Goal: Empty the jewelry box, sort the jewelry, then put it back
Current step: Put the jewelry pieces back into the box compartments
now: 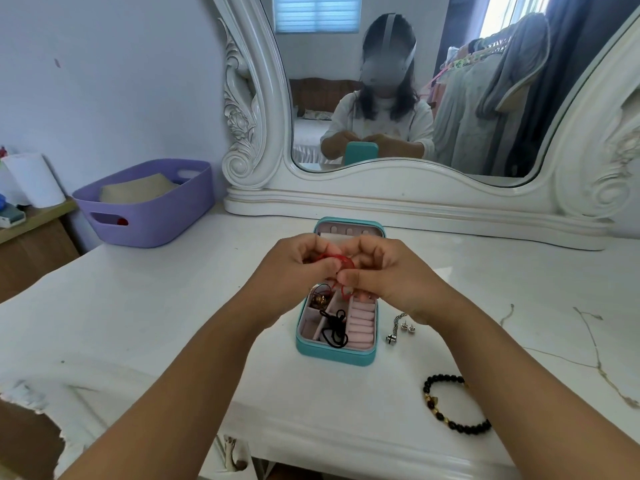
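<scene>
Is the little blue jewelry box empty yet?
Not empty. The open jewelry box still holds a black cord and a gold-coloured piece in its compartments.

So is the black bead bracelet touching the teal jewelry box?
Apart. The head view shows bare white tabletop between the black bead bracelet and the teal jewelry box.

One head-worn camera looks forward and down, close over the table (138,306), with the mirror (415,98) at the far edge facing back.
</scene>
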Tool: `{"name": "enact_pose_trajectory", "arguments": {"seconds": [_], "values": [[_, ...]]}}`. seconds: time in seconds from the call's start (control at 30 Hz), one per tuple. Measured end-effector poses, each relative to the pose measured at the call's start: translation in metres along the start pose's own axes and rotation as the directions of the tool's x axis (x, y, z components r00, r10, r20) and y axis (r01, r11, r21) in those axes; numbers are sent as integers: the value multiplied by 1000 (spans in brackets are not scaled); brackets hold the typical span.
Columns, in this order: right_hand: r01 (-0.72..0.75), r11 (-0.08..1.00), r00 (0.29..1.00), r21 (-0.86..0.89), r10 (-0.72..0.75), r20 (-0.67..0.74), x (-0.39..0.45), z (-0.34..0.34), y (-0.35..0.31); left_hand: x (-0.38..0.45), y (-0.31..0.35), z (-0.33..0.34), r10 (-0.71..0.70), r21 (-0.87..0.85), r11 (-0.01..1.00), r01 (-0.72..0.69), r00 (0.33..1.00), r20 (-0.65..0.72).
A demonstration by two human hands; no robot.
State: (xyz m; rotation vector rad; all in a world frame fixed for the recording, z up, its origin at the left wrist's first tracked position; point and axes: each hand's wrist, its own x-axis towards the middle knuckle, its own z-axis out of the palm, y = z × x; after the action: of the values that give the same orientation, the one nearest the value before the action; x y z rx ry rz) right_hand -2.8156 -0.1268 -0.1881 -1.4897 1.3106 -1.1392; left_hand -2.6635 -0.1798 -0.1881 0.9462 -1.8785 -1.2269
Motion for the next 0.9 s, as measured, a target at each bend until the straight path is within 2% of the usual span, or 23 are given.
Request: {"name": "enact_pose_trajectory", "arguments": {"seconds": [0.17, 0.37, 0.43, 0.5, 0.6, 0.77, 0.9], "values": [[16, 1000, 971, -22, -21, -237, 5, -7, 3, 3, -3, 1, -22, -93, 996, 19, 999, -37], [-165, 957, 932, -237, 72, -356, 9, 0, 14, 2, -16, 0, -141, -126, 984, 127, 984, -110], [-186, 914, 938, -360, 57, -341, 10, 5, 19, 0, -18, 3, -147, -101, 986, 134, 980, -136], [-177, 895, 951, -410, 48, -306, 11, 10, 21, 0, -18, 8, -141, -71, 989, 133, 980, -137], [-208, 920, 954, -331, 117, -275, 13, 11, 22, 1, -20, 15, -151, -49, 988, 146, 984, -95], [-219, 971, 973, -92, 210, -96, 9, -2, 20, 0, -26, 15, -200, -92, 976, 199, 980, -7], [-206, 972, 972, -112, 191, -136, 8, -2, 21, 1, -31, 14, -177, -102, 979, 174, 984, -25]]}}
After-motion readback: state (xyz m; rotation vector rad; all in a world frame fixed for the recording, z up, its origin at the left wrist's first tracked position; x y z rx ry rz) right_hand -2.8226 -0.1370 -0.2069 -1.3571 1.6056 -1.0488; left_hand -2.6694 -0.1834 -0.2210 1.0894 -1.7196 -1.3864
